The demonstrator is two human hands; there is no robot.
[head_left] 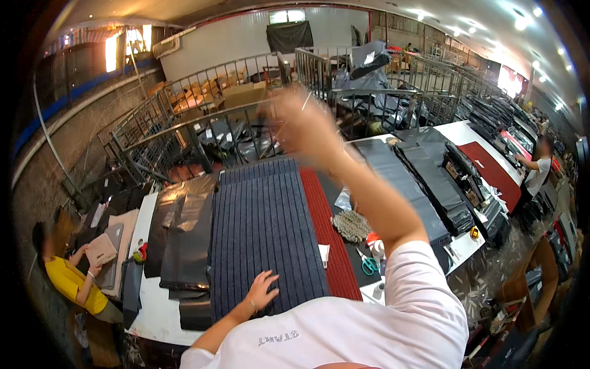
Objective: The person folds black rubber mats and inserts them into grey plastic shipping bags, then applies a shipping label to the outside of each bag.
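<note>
A dark blue-grey carpet mat (264,227) with black stripes lies in front of me on the table. My left hand (263,290) rests on its near part, fingers spread and nothing in them. Raised high above the mat's far end, my right hand (301,126) is smeared by motion. A thin whitish strand shows by its fingers; I cannot make out whether they grip it. Along the mat's right side runs a red ribbed mat (335,252), partly behind my right arm. A small white piece (324,255) sits at the border between the two mats.
Black plastic sheets (187,240) are left of the mat. To the right lie teal-handled scissors (369,265), a grey bundle of cord (351,226) and white rolls (378,289). Metal railings (196,132) stand beyond the table. One person (77,280) works at left, another (539,169) at far right.
</note>
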